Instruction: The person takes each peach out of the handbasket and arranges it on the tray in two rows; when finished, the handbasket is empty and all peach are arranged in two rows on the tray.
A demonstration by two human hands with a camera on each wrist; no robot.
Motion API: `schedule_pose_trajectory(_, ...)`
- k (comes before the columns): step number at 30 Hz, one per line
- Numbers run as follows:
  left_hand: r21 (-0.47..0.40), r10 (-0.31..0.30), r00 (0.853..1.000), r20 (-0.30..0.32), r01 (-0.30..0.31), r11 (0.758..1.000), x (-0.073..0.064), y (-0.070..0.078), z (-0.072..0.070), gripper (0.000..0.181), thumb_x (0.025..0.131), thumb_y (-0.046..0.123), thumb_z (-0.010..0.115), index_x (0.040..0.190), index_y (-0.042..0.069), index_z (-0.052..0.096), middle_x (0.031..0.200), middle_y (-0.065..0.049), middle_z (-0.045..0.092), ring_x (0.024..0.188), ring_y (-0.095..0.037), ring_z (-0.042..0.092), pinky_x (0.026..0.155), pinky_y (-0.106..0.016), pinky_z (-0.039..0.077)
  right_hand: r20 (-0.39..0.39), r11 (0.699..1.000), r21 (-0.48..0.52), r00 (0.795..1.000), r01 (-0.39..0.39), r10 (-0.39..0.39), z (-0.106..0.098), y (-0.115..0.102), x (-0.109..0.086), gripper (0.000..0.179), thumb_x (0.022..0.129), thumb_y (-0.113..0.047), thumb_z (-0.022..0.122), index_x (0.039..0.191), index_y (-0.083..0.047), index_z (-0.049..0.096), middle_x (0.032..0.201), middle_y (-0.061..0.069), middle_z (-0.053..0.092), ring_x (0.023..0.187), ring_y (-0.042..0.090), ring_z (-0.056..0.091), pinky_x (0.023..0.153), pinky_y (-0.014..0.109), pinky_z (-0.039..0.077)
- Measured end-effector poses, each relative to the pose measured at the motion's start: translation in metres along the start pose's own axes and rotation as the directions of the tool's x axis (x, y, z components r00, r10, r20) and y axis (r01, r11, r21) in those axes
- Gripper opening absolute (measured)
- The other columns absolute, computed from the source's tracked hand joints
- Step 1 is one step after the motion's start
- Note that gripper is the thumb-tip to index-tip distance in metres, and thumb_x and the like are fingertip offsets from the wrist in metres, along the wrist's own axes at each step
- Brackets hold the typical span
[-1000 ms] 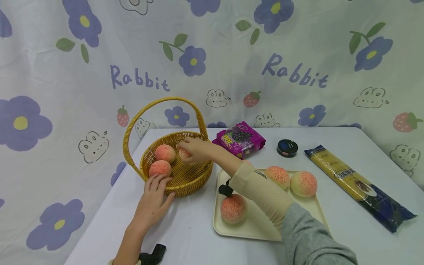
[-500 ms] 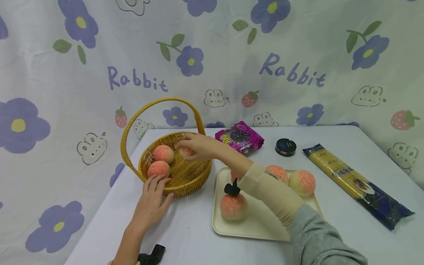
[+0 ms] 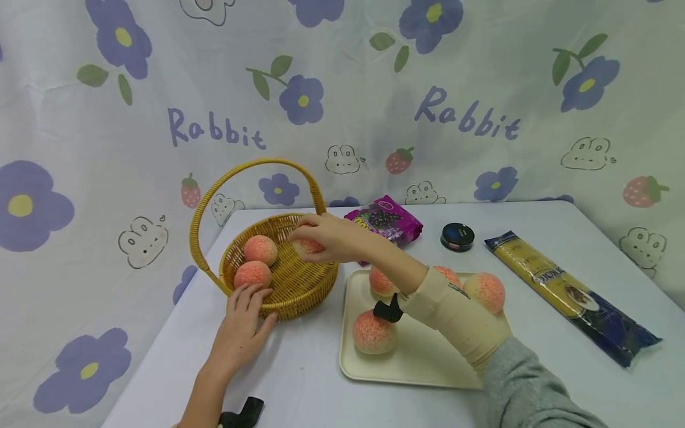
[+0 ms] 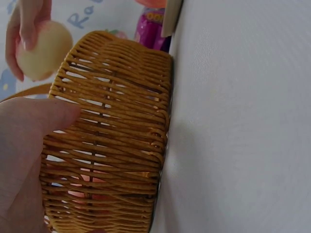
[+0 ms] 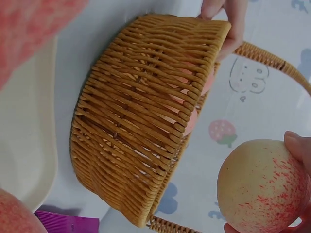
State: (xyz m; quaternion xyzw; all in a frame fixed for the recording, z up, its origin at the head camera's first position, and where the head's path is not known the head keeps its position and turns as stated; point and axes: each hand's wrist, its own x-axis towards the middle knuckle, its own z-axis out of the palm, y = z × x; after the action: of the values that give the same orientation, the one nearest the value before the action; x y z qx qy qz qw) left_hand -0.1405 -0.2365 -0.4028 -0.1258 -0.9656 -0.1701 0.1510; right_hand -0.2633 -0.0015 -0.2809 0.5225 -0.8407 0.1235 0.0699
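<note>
My right hand holds a pink-and-cream peach by its sides. In the left wrist view, this peach hangs above the rim of the yellow wicker basket. My left hand grips the basket's near left rim, its thumb against the outer wall in the left wrist view. Two peaches, a rear one and a front one, lie inside at the left. The front one is right by my left fingertips. The arched handle stands upright.
A cream tray right of the basket bears several peaches, partly hidden under my right forearm. Behind it lie a purple grape-printed packet and a round black tin. At the right is a long gold-and-blue packet.
My right hand has lifted slightly and shifted right with the peach, relative to the basket. My left hand keeps its place on the rim. The head view has turned slightly right.
</note>
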Motion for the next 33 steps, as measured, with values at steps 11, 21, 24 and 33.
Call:
schedule_pose_trajectory(11, 0.002, 0.008, 1.0, -0.014, -0.008, 1.0, 0.0, 0.001, 0.0, 0.044, 0.088, 0.022, 0.06, 0.126, 0.005, 0.046, 0.133, -0.014, 0.036, 0.128, -0.034, 0.02, 0.098, -0.054, 0.028, -0.026, 0.999, 0.015, 0.999, -0.042, 0.042, -0.01, -0.005, -0.031, 0.035, 0.087, -0.032, 0.061, 0.122, -0.028, 0.055, 0.126, -0.005, 0.047, 0.103, 0.015, 0.048, 0.081, 0.027, 0.043)
schedule_pose_trajectory(21, -0.001, 0.008, 1.0, -0.02, -0.008, 1.0, 0.0, 0.002, -0.001, 0.044, 0.087, 0.021, 0.06, 0.125, 0.004, 0.047, 0.132, -0.014, 0.037, 0.128, -0.035, 0.02, 0.098, -0.056, 0.028, -0.042, 0.998, 0.014, 0.997, -0.063, 0.064, -0.015, -0.001, -0.062, 0.035, 0.086, -0.031, 0.063, 0.12, -0.028, 0.055, 0.125, -0.004, 0.048, 0.108, 0.016, 0.046, 0.087, 0.032, 0.043)
schedule_pose_trajectory(24, -0.001, 0.009, 1.0, -0.016, -0.009, 1.0, 0.0, 0.002, -0.001, 0.044, 0.087, 0.022, 0.061, 0.125, 0.004, 0.046, 0.133, -0.013, 0.036, 0.128, -0.035, 0.02, 0.098, -0.057, 0.028, -0.04, 0.996, 0.011, 0.995, -0.093, 0.094, -0.018, -0.001, -0.072, 0.035, 0.085, -0.032, 0.065, 0.119, -0.03, 0.055, 0.126, -0.003, 0.047, 0.112, 0.018, 0.044, 0.086, 0.036, 0.045)
schedule_pose_trajectory(33, 0.002, 0.007, 1.0, -0.023, -0.006, 1.0, -0.001, 0.002, 0.0, 0.044, 0.087, 0.021, 0.061, 0.125, 0.004, 0.047, 0.132, -0.013, 0.037, 0.128, -0.034, 0.02, 0.098, -0.057, 0.027, -0.082, 0.998, -0.026, 0.995, -0.057, 0.054, -0.014, 0.001, -0.103, 0.036, 0.082, -0.03, 0.068, 0.116, -0.029, 0.056, 0.121, -0.006, 0.048, 0.1, 0.016, 0.047, 0.079, 0.028, 0.046)
